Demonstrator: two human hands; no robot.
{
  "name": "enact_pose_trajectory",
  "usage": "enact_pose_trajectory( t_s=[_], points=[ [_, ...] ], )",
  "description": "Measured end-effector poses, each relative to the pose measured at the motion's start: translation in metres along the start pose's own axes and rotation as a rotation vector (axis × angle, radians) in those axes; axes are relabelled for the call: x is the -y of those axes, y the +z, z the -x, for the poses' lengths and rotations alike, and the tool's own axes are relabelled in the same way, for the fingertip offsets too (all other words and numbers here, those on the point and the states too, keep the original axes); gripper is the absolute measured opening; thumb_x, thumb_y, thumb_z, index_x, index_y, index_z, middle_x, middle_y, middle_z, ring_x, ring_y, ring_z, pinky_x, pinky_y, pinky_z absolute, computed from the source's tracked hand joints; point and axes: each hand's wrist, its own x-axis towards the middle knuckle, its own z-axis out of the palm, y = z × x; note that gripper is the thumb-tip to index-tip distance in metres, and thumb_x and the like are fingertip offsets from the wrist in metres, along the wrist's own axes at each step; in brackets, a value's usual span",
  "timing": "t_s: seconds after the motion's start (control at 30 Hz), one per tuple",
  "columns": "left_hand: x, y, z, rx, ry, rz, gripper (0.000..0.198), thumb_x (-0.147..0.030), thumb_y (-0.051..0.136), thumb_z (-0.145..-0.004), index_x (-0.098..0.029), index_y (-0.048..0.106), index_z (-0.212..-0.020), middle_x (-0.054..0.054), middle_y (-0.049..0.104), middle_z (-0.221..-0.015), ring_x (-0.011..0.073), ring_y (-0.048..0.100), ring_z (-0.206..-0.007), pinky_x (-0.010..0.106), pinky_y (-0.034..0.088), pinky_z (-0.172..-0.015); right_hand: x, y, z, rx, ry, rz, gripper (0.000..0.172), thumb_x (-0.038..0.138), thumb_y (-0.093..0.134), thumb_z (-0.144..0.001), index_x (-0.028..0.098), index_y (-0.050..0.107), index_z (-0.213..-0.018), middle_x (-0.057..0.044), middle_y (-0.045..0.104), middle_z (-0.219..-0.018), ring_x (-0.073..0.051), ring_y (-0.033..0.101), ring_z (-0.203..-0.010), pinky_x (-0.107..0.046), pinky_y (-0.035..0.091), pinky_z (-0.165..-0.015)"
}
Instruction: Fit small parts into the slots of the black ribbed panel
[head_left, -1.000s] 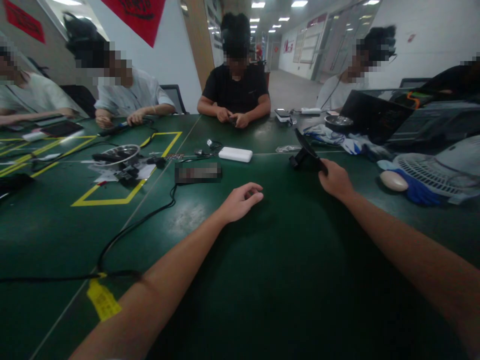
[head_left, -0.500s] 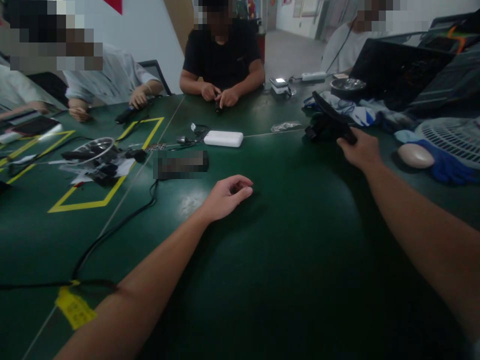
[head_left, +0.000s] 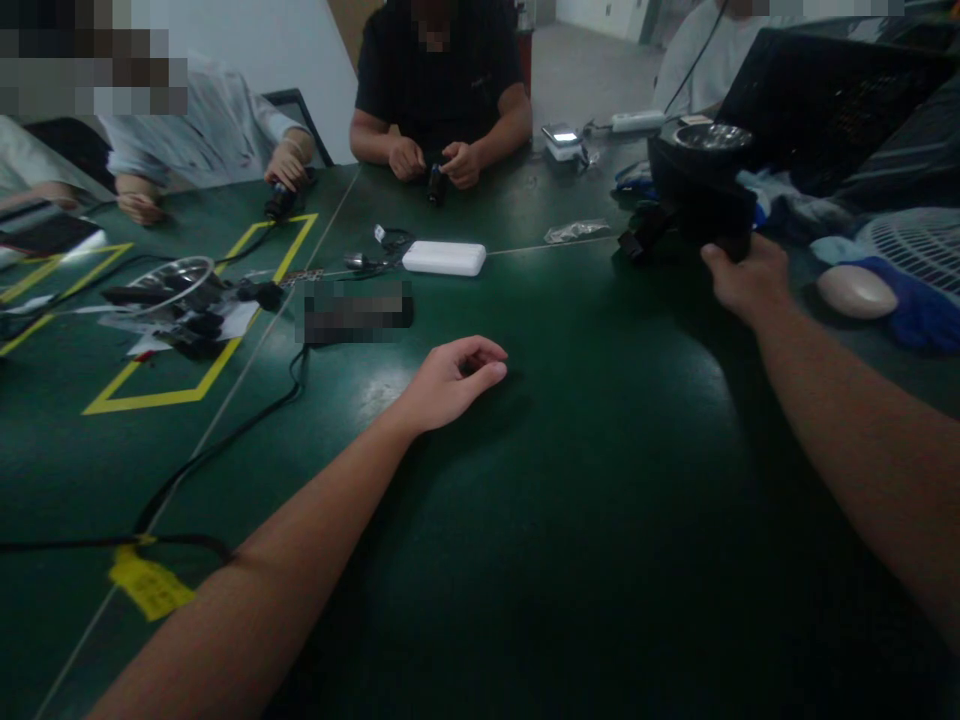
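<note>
My right hand [head_left: 750, 280] grips the lower end of a black object [head_left: 697, 185] with a broad flat face, held up at the right of the table; its kind is unclear. Dark parts [head_left: 645, 232] sit directly to its left, and I cannot tell whether they are joined to it. My left hand [head_left: 459, 382] rests on the green table [head_left: 570, 520] with fingers loosely curved, thumb apart and nothing inside. Beyond it lie a white rounded block like a power bank [head_left: 444, 258] and a dark, partly blurred-out box [head_left: 356, 315] with a black cable [head_left: 225, 445].
A metal bowl [head_left: 204, 263] with black parts stands at left near yellow tape [head_left: 142, 405]. Blue gloves [head_left: 922, 310], a pale oval object [head_left: 857, 291] and a white grille [head_left: 919, 245] lie at right. Across the table, a person in black [head_left: 442, 90] handles a small dark item.
My right hand has turned the black object, so its broad face now shows instead of its thin edge. The view has tipped downward slightly. My left hand stays in place.
</note>
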Motion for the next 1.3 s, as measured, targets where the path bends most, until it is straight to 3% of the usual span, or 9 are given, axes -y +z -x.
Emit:
enact_pose_trajectory(
  t_s=[0.13,0.33,0.6,0.73,0.87,1.1,1.3],
  points=[
    [0.001,0.001,-0.001,0.001,0.011,0.005,0.033,-0.044,0.067,-0.09,-0.017,0.072,-0.109,0.006,0.072,-0.096,0.0159,0.062,-0.076,0.03,0.051,-0.068,-0.003,0.003,-0.002,-0.07,0.174,-0.204,0.038,0.033,0.066,-0.095,0.009,0.069,-0.124,-0.021,0.072,-0.125,-0.025,0.069,-0.109,-0.04,0.049,-0.095],
    [-0.002,0.0,0.0,0.013,0.023,-0.014,0.032,-0.042,0.067,-0.09,-0.017,0.072,-0.109,0.006,0.072,-0.095,0.0154,0.061,-0.075,0.029,0.049,-0.067,-0.011,0.011,-0.008,-0.177,0.174,-0.457,0.041,0.027,0.067,-0.094,0.009,0.064,-0.131,-0.021,0.065,-0.139,-0.023,0.068,-0.12,-0.038,0.05,-0.103],
    [-0.005,-0.001,0.001,0.014,0.015,-0.045,0.034,-0.043,0.065,-0.091,-0.016,0.072,-0.11,0.006,0.072,-0.094,0.0161,0.061,-0.075,0.03,0.049,-0.069,-0.003,0.004,-0.003,-0.173,0.2,-0.391,0.043,0.029,0.07,-0.091,0.008,0.065,-0.129,-0.02,0.066,-0.138,-0.024,0.067,-0.119,-0.039,0.049,-0.104],
    [-0.007,-0.001,0.002,0.013,0.011,-0.046,0.033,-0.044,0.066,-0.09,-0.018,0.073,-0.109,0.005,0.072,-0.093,0.0172,0.062,-0.076,0.031,0.05,-0.069,0.004,0.0,0.002,-0.04,0.095,-0.135,0.036,0.032,0.065,-0.095,0.009,0.071,-0.122,-0.021,0.072,-0.127,-0.028,0.068,-0.116,-0.04,0.049,-0.098],
    [-0.007,-0.001,0.002,0.013,0.014,-0.058,0.033,-0.044,0.065,-0.091,-0.017,0.073,-0.109,0.006,0.072,-0.095,0.0171,0.062,-0.077,0.031,0.05,-0.069,0.009,0.0,0.007,0.061,-0.204,-0.015,0.044,0.024,0.064,-0.094,0.017,0.066,-0.138,-0.016,0.066,-0.141,-0.027,0.062,-0.128,-0.041,0.042,-0.11],
    [-0.001,0.0,0.0,0.01,0.036,-0.067,0.032,-0.044,0.066,-0.092,-0.019,0.073,-0.109,0.005,0.071,-0.093,0.017,0.061,-0.077,0.031,0.05,-0.072,0.01,0.0,0.01,0.043,-0.274,-0.007,0.047,0.028,0.06,-0.096,0.019,0.063,-0.143,-0.016,0.061,-0.148,-0.029,0.056,-0.135,-0.045,0.038,-0.113],
    [0.003,0.0,-0.001,0.016,0.046,-0.036,0.032,-0.045,0.065,-0.093,-0.019,0.073,-0.11,0.005,0.07,-0.094,0.0171,0.061,-0.079,0.032,0.051,-0.073,0.021,-0.004,0.019,-0.057,-0.346,0.033,0.049,0.034,0.054,-0.098,0.02,0.061,-0.145,-0.014,0.062,-0.148,-0.029,0.057,-0.134,-0.044,0.039,-0.112]
  ],
)
